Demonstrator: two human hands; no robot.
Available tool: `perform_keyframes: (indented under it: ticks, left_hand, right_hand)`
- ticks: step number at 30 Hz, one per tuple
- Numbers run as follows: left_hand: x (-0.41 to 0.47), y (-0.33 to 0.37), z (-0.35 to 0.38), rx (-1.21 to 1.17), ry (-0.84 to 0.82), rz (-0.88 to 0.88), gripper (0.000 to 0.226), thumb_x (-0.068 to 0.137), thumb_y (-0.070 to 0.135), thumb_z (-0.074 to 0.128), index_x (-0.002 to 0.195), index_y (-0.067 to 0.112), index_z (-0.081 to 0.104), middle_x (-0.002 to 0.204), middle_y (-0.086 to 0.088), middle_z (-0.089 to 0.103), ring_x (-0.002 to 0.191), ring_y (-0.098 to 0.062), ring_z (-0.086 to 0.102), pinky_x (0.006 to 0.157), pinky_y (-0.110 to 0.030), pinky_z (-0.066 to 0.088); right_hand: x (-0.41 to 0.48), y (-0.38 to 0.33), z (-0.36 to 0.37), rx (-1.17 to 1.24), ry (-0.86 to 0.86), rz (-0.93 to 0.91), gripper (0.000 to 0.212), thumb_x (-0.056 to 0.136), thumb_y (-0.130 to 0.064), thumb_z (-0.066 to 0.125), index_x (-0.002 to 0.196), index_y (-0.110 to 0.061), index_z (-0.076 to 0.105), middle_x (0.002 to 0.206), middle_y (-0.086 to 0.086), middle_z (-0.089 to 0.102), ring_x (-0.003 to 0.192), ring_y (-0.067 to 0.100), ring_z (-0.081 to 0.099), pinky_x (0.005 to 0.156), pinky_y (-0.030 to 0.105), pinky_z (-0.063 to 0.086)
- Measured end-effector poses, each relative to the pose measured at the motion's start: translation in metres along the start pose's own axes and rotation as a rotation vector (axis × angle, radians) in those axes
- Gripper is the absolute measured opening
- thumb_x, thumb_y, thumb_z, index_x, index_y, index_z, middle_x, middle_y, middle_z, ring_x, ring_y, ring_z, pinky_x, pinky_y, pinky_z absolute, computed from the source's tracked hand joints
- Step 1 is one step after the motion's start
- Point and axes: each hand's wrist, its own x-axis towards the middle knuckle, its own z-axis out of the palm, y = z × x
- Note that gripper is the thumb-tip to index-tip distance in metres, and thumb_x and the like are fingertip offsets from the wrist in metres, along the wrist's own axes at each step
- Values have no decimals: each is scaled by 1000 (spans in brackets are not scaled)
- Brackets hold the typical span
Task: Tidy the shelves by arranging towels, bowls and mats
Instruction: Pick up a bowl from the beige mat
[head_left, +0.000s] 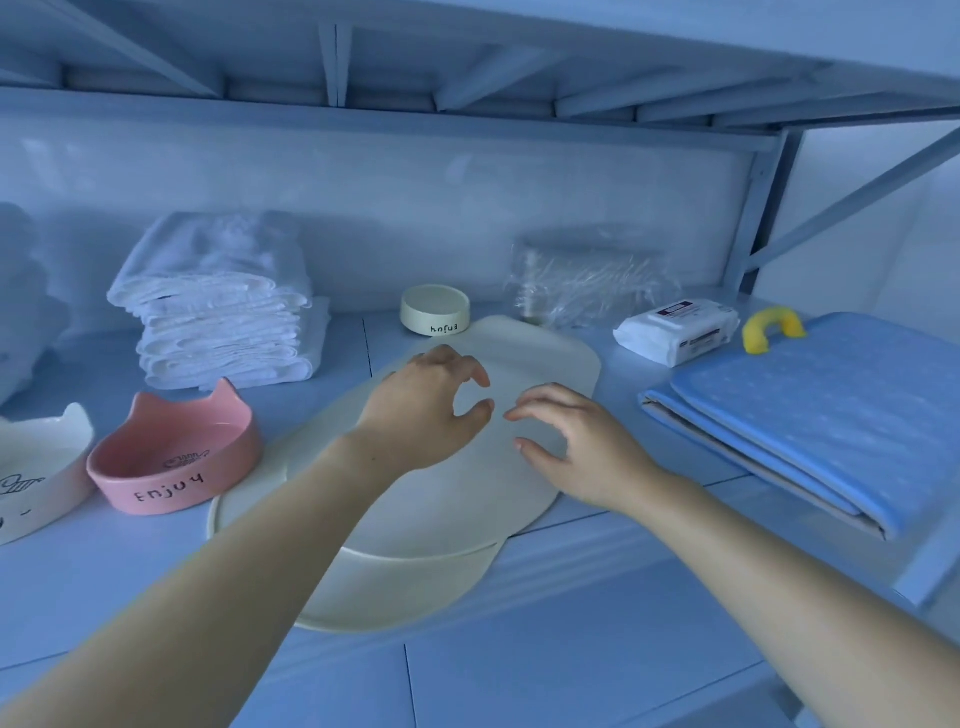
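Note:
A cream silicone mat (540, 358) lies slantwise in the middle of the shelf, over a second cream mat (395, 587) that sticks out at the front. My left hand (431, 410) and my right hand (576, 447) hover just above the top mat, fingers curled and apart, holding nothing. A pink cat-ear bowl (176, 457) marked "Enjoy" stands left of the mats, with a white cat-ear bowl (36, 467) beside it. Behind the mats sits a small round cream bowl (435, 310). A stack of folded white towels (218, 306) rests at the back left.
A folded blue mat (821, 410) lies at the right, a yellow curved object (769, 330) on its far edge. A white wipes pack (675, 330) and a clear plastic package (587, 280) sit behind. More white towels (21, 301) at far left. An upper shelf (467, 62) hangs overhead.

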Motion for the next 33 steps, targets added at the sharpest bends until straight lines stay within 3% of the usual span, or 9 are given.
perform_keyframes:
  ticks: [4,9,16,28,31,33]
  left_hand:
    - [17,-20,1,32,-27,-44,26,85,40,56,109,30,57,109,8,54,103,-12,51,80,-34,48]
    - [45,-44,6,27,-8,-56,23,83,41,57,105,33,57,101,14,51,91,-9,49,72,-29,45]
    - [97,-73,27,-12,-47,-126,23,82,39,59,104,33,58,106,10,56,97,-11,53,83,-36,51]
    - [135,-104,54,15,-12,-274,29,80,29,58,110,26,58,114,2,57,97,-17,54,78,-31,49]
    - [140,-114,57,34,-11,-342,29,81,28,56,109,26,57,112,1,56,90,-17,52,74,-31,49]
    - [142,-118,64,48,-9,-388,29,82,30,55,111,25,56,113,0,54,96,-19,54,75,-32,50]
  right_hand:
    - [24,7,10,19,-3,-31,25,85,-25,63,110,-19,64,116,-5,57,108,9,53,88,20,41]
    - [59,16,20,18,-14,-46,26,86,-26,62,111,-18,64,116,-4,56,107,12,54,90,28,44]
    - [108,47,33,0,-15,-11,28,86,-26,61,112,-20,63,117,-4,56,109,12,53,93,34,45]
    - [165,82,54,-35,-85,-18,29,86,-24,61,114,-16,62,122,0,56,116,17,50,97,34,41]
    - [179,88,61,-48,-103,-39,29,85,-25,61,113,-18,62,122,-1,55,111,18,53,92,33,43]
    - [190,92,67,-59,-100,-57,28,85,-25,61,112,-18,62,121,-1,55,110,17,53,90,30,43]
